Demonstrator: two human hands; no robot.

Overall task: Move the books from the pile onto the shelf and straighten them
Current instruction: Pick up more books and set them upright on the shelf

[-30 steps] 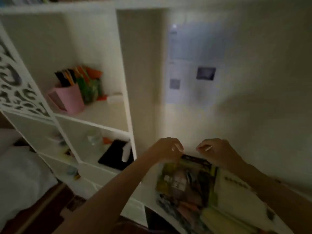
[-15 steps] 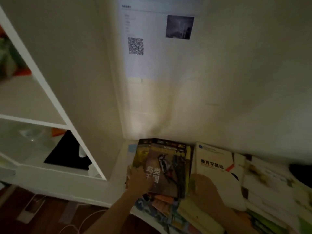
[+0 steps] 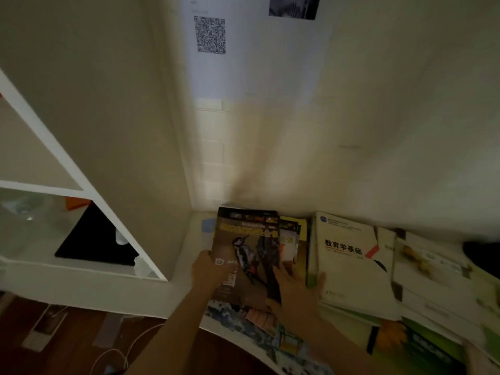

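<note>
A dark book with a woodpecker on its cover (image 3: 243, 255) lies on top of a messy pile of books (image 3: 351, 315) on a white ledge against the wall. My left hand (image 3: 207, 272) grips this book's left edge. My right hand (image 3: 296, 289) lies with spread, fairly straight fingers over its right edge and the yellow books beneath. A white textbook with blue characters (image 3: 351, 269) lies just right of it. The white shelf unit (image 3: 89, 185) stands to the left.
The shelf's lower compartment holds a black flat object (image 3: 92, 244) and a clear container (image 3: 24, 212). A sheet with a QR code (image 3: 210, 35) hangs on the wall. Cables and a power strip (image 3: 43, 331) lie on the wooden floor below.
The view has dropped from the shelf and wall to the pile. Both hands came down from near the wall onto the woodpecker book; the right hand shifted left onto its edge.
</note>
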